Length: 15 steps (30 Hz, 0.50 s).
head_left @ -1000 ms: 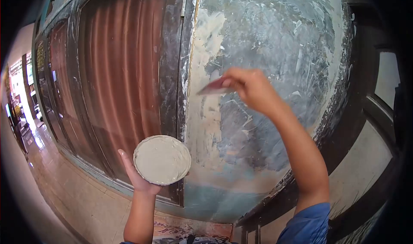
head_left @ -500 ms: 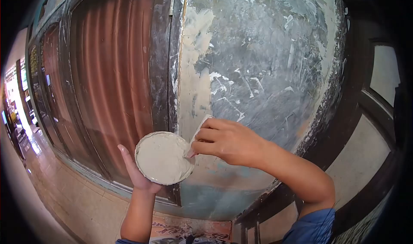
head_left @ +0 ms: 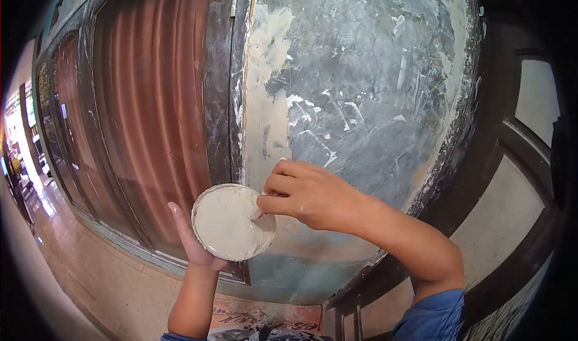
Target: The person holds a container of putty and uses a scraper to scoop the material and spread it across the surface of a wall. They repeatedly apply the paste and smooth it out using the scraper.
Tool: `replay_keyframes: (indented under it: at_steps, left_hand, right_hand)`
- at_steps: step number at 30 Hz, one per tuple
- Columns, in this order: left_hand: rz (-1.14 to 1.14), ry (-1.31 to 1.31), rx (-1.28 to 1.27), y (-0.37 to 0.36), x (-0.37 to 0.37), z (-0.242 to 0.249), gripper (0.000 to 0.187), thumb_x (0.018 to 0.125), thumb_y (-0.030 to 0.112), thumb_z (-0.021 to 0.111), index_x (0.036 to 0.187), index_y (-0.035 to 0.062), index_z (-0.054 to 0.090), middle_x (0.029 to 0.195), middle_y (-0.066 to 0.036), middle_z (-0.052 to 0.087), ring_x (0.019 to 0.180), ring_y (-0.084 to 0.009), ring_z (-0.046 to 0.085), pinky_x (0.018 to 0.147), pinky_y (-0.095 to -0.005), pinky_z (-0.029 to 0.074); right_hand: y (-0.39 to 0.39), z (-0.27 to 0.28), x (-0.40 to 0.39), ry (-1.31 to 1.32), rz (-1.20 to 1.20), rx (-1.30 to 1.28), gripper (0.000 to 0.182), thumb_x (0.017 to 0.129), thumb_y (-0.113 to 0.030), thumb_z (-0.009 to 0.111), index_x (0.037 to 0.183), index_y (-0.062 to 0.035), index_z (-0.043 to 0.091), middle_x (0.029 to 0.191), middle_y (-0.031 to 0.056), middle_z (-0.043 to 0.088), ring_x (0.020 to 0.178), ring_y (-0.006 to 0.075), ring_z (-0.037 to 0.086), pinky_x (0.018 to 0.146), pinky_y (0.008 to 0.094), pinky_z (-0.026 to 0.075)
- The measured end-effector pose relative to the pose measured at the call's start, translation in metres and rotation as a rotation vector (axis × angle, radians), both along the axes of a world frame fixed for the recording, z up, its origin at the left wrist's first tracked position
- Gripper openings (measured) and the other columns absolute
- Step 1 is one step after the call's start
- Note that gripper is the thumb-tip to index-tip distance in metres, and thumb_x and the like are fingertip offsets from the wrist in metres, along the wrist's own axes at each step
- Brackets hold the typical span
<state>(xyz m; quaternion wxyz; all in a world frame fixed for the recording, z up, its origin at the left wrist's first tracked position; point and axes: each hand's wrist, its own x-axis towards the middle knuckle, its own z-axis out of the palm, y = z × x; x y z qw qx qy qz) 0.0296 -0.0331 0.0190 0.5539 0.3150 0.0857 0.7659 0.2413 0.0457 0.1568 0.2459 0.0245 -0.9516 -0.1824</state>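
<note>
A round tub (head_left: 239, 260) full of smooth off-white putty (head_left: 226, 223) rests in my left hand (head_left: 197, 244), which supports it from below and the left with the thumb sticking up past the rim. My right hand (head_left: 310, 195) is closed, in a pinch, on a thin flat putty scraper (head_left: 257, 215). The scraper's lower corner dips into the putty near the tub's right rim. Most of the blade is hidden behind my fingers.
Ahead stands a grey wall panel (head_left: 373, 70) with white smears and a cream strip of putty (head_left: 265, 100) along its left edge. A dark-framed window with a reddish-brown curtain (head_left: 153, 100) is at the left. A dark wooden door (head_left: 500, 178) stands at the right.
My right hand has moved slightly left and turned, bringing the scraper further over the putty and showing less of its blade. The tub has shifted slightly right and down.
</note>
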Motion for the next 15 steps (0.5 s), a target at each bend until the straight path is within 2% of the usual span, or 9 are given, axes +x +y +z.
replay_keyframes:
  at_steps: [10, 15]
  left_hand:
    - [0.006, -0.019, -0.014, 0.000, 0.010, 0.006, 0.107, 0.094, 0.087, 0.027, 0.143, -0.0040, 0.053, 0.142, -0.020, 0.060, 0.125, -0.0339, 0.062, 0.106, -0.0461, 0.053]
    - [-0.001, -0.016, -0.020, 0.004, 0.006, 0.001, 0.106, 0.094, 0.086, 0.026, 0.143, -0.0036, 0.053, 0.141, -0.020, 0.061, 0.125, -0.0346, 0.063, 0.106, -0.0474, 0.053]
  right_hand:
    - [0.002, 0.004, -0.002, 0.062, -0.012, -0.010, 0.032, 0.078, 0.003, 0.067, 0.105, -0.0140, 0.070, 0.102, 0.0023, 0.065, 0.101, 0.0252, 0.062, 0.083, 0.0361, 0.056]
    - [0.006, 0.012, 0.001, 0.199, -0.050, 0.030, 0.034, 0.075, 0.007, 0.066, 0.103, -0.0118, 0.070, 0.096, 0.0023, 0.066, 0.095, 0.0247, 0.063, 0.077, 0.0364, 0.056]
